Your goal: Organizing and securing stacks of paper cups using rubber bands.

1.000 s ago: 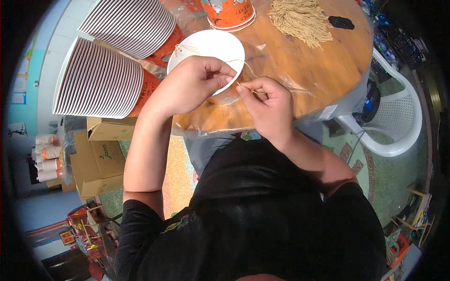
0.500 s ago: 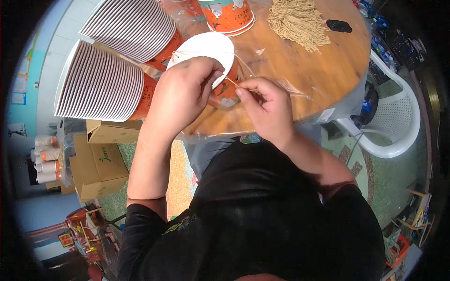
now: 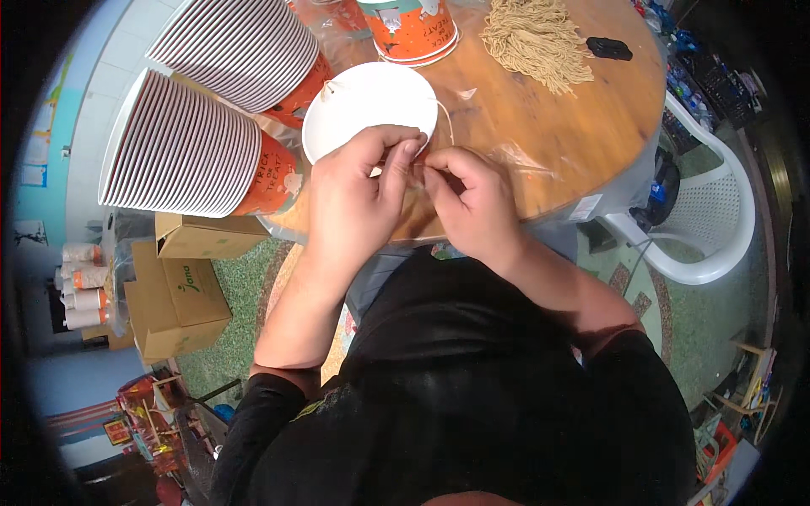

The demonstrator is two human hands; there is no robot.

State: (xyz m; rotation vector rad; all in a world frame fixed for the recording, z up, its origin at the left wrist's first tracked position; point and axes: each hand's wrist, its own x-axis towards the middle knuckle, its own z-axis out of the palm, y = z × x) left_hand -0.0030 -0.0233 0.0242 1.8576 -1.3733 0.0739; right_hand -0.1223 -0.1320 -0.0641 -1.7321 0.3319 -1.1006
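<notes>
A paper bucket (image 3: 363, 99) stands in front of me on the table, its white inside showing. A tan cord (image 3: 450, 122) loops out from its right rim, and a small knot of the cord (image 3: 329, 87) shows inside at the far left. My left hand (image 3: 359, 190) is closed at the near right rim, thumb and forefinger pinched. Close beside it, my right hand (image 3: 474, 201) pinches the cord's end, which is mostly hidden by the fingers. Exactly what the left fingertips hold is hard to see.
Two nested stacks of orange-printed paper buckets (image 3: 181, 148) lie at the left. An orange bucket (image 3: 411, 32) stands at the back, beside a bundle of tan cords (image 3: 540, 42) and a black object (image 3: 608, 48). Cardboard boxes (image 3: 181, 299) sit lower left; a white plastic chair (image 3: 709, 211) stands right.
My left hand has drawn back toward me and right, nearer my right hand. The bucket's opening is now more exposed, and the cord between the hands is shorter to view.
</notes>
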